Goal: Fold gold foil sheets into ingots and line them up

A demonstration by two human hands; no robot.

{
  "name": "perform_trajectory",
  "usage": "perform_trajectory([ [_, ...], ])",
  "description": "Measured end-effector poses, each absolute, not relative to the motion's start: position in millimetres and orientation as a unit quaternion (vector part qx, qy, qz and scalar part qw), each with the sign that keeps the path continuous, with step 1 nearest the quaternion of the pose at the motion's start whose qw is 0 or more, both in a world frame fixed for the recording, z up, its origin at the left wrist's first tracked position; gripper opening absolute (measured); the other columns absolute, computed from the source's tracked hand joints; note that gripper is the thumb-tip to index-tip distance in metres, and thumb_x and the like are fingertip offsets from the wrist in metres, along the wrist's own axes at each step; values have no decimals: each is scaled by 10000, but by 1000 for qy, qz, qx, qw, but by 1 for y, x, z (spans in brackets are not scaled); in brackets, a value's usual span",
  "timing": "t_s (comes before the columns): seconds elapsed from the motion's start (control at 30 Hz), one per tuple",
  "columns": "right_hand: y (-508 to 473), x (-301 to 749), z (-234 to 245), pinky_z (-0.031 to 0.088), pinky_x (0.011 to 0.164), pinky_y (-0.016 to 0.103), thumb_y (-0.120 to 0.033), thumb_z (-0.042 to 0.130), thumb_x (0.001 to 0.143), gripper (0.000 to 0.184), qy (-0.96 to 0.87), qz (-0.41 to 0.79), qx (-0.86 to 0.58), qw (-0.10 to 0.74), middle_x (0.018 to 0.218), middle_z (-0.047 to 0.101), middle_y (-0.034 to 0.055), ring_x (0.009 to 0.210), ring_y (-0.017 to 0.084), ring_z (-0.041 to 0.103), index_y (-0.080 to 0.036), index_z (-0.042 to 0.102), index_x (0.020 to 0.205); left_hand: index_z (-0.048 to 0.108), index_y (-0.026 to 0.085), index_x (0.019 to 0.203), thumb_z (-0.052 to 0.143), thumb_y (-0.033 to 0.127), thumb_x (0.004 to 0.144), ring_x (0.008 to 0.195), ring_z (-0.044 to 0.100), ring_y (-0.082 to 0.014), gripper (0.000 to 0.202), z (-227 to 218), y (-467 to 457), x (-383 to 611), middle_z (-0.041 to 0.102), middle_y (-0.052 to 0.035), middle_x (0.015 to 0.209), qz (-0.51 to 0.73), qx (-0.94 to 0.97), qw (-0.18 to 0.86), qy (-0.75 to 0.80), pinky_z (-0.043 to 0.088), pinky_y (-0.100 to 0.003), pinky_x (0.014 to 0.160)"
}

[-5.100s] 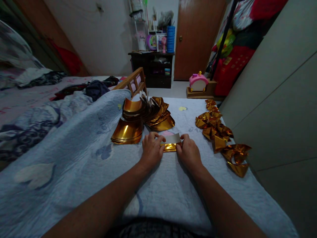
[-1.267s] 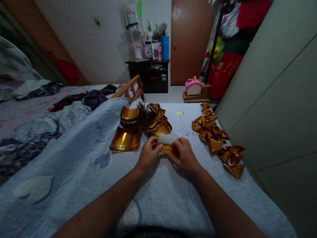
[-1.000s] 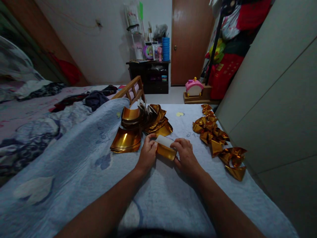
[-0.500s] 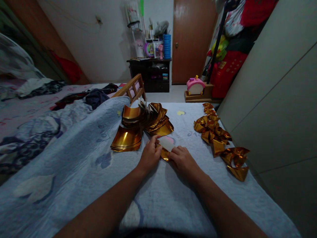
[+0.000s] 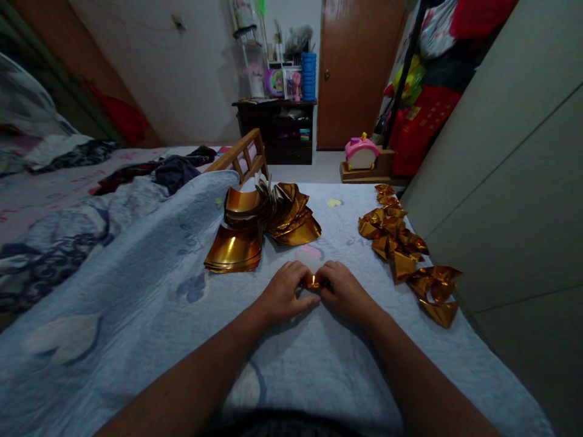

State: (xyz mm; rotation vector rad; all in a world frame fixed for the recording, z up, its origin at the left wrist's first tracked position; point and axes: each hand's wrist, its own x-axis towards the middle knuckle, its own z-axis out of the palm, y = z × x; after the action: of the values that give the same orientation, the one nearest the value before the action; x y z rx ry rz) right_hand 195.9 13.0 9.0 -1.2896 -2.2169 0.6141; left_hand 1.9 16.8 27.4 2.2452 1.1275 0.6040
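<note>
A sheet of gold foil paper [image 5: 314, 283] lies between my two hands on the bed, its gold edge turned over and its pale back [image 5: 310, 262] showing beyond the fingers. My left hand [image 5: 288, 290] grips the folded edge from the left, thumb stretched along the near side. From the right, my right hand [image 5: 340, 287] pinches the same edge, fingers bent over it. Just past my left hand, a fanned stack of gold foil sheets [image 5: 234, 249] spreads over the cover. Off to the right lie several folded gold foil pieces [image 5: 403, 264] in a heap.
A light blue quilt [image 5: 191, 340] covers the bed, rumpled at the left. Beyond stand a wooden bed rail [image 5: 241, 155], a dark cabinet [image 5: 277, 133] and a pink toy [image 5: 362, 152]. A pale cupboard wall [image 5: 514, 182] runs close along the right edge.
My left hand has moved right and nearer, closing in on my right hand. The foil sheet's gold edge is now more covered by fingers. The view has shifted slightly.
</note>
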Motion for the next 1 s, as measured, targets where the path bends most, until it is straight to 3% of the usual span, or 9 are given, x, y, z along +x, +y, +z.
perform_trajectory([
  [0.07,13,198,12,377,784,305,-18,596,746,196,-809,241,-478,245,888,613,38,878,192,528,-179,645,846,647,188,861,746,281,789,925,546,-228,154,26,18,3,615,-36,913,220,838,268,420,426,-351,828],
  [0.2,13,204,17,393,813,306,-19,602,757,184,-799,257,-487,240,926,604,49,914,194,528,-174,646,847,697,202,837,697,234,857,950,552,-217,38,22,18,3,625,-38,929,231,838,264,418,420,-335,837],
  [0.4,16,211,21,406,840,314,-34,619,796,149,-800,270,-488,219,927,608,58,930,196,543,-168,678,819,685,186,797,685,160,848,940,559,-208,57,23,17,4,624,-37,921,235,835,267,419,420,-325,819],
  [0.73,15,212,23,409,845,325,-99,642,856,109,-803,280,-482,209,924,622,56,929,197,546,-181,700,815,672,181,792,701,190,848,960,567,-220,63,24,19,4,636,-45,935,222,837,269,422,425,-342,842],
  [1.0,16,210,19,389,854,319,-154,596,909,131,-802,256,-505,191,914,616,62,912,190,540,-168,705,838,675,182,851,608,227,923,983,561,-223,109,24,17,7,628,-59,969,226,837,260,424,439,-362,881],
])
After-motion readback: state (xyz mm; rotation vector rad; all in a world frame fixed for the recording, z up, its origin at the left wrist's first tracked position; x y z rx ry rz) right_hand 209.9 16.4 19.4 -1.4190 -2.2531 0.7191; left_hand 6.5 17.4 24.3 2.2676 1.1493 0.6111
